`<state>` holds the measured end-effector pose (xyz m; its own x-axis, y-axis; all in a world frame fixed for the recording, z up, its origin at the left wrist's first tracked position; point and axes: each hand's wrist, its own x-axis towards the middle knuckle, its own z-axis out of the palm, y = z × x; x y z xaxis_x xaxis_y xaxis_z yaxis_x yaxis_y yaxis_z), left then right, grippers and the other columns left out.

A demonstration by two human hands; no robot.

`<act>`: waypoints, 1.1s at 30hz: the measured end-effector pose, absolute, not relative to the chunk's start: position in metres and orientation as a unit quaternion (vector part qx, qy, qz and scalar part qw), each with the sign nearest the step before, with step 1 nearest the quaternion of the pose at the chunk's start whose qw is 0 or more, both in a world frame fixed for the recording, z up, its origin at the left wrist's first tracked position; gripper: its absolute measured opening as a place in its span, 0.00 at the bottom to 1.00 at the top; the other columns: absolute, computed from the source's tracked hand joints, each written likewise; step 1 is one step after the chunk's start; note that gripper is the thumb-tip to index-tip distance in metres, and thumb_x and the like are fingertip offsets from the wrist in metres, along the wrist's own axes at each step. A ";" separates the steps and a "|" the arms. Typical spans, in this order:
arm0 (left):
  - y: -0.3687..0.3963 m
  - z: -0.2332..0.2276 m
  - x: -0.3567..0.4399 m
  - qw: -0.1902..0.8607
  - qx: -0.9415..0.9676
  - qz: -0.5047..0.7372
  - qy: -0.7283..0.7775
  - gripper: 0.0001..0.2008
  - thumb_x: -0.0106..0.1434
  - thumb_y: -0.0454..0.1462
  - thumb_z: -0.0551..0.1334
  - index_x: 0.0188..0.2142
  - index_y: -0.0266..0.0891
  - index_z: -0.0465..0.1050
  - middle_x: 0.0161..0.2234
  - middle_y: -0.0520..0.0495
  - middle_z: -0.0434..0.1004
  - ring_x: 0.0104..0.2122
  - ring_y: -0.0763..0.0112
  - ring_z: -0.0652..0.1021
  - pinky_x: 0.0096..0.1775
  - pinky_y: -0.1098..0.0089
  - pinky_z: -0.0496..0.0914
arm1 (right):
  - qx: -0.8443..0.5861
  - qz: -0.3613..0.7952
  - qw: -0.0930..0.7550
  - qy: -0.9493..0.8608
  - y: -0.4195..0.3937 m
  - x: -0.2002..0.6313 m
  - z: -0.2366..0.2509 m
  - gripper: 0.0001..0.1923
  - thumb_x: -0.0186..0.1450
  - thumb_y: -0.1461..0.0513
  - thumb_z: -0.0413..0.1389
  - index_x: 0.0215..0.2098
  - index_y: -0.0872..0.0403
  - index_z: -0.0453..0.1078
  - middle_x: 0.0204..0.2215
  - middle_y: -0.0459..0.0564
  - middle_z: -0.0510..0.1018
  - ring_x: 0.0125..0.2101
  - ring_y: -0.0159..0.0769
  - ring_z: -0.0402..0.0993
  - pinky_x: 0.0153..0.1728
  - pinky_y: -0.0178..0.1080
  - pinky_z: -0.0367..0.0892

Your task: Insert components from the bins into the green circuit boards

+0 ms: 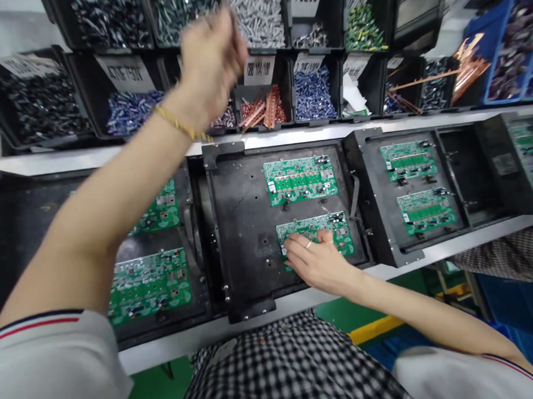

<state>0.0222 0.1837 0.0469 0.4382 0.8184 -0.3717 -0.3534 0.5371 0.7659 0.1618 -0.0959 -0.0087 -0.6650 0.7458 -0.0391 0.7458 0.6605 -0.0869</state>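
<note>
My left hand (210,65) is raised and blurred in front of the parts bins, near the bin of silver parts (257,15); its fingers are curled and I cannot tell if it holds anything. A gold bracelet (180,126) circles that wrist. My right hand (317,259) rests with fingers spread on the lower green circuit board (339,228) in the black carrier tray (245,224) in front of me. A second green board (300,178) lies above it in the same tray.
Black bins hold blue components (313,93), copper strips (262,110) and green parts (362,28). Carrier trays with boards sit to the left (148,283) and right (411,186) on the conveyor. A blue crate (508,44) stands at the far right.
</note>
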 end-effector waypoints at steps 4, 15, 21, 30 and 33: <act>0.091 0.020 0.034 0.834 0.264 0.308 0.374 0.08 0.67 0.27 0.54 0.32 0.26 0.68 0.21 0.52 0.68 0.24 0.85 0.70 0.30 0.83 0.64 | 0.444 -0.064 -0.094 0.889 -0.080 0.175 0.003 0.13 0.67 0.57 0.50 0.28 0.55 0.69 0.32 0.48 0.78 0.39 0.36 0.70 0.35 0.41 0.47; 0.029 0.014 0.077 0.870 0.223 0.191 0.396 0.07 0.63 0.31 0.61 0.28 0.30 0.72 0.26 0.51 0.69 0.23 0.84 0.68 0.27 0.82 0.61 | 0.572 -0.147 -0.230 0.773 -0.014 0.243 0.036 0.10 0.65 0.59 0.50 0.34 0.51 0.73 0.35 0.45 0.81 0.35 0.34 0.75 0.37 0.40 0.50; 0.041 0.012 0.090 0.864 0.222 0.187 0.412 0.09 0.65 0.33 0.59 0.29 0.29 0.73 0.24 0.51 0.68 0.23 0.84 0.67 0.26 0.82 0.60 | 0.570 -0.119 -0.163 0.796 0.010 0.270 0.040 0.10 0.64 0.61 0.48 0.34 0.52 0.72 0.34 0.46 0.79 0.33 0.35 0.72 0.38 0.42 0.47; 0.048 0.003 0.091 0.855 0.238 0.161 0.433 0.09 0.66 0.33 0.57 0.29 0.31 0.70 0.32 0.43 0.76 0.26 0.78 0.74 0.30 0.77 0.68 | 0.540 -0.166 -0.079 0.822 0.064 0.313 -0.010 0.09 0.60 0.67 0.47 0.30 0.56 0.69 0.38 0.49 0.74 0.39 0.37 0.69 0.36 0.40 0.42; 0.046 -0.001 0.090 0.853 0.234 0.175 0.432 0.09 0.64 0.32 0.60 0.27 0.30 0.70 0.25 0.49 0.70 0.20 0.84 0.67 0.23 0.81 0.61 | 0.539 -0.164 -0.088 0.822 0.063 0.312 -0.013 0.08 0.60 0.67 0.48 0.30 0.56 0.69 0.38 0.48 0.73 0.39 0.36 0.68 0.36 0.40 0.41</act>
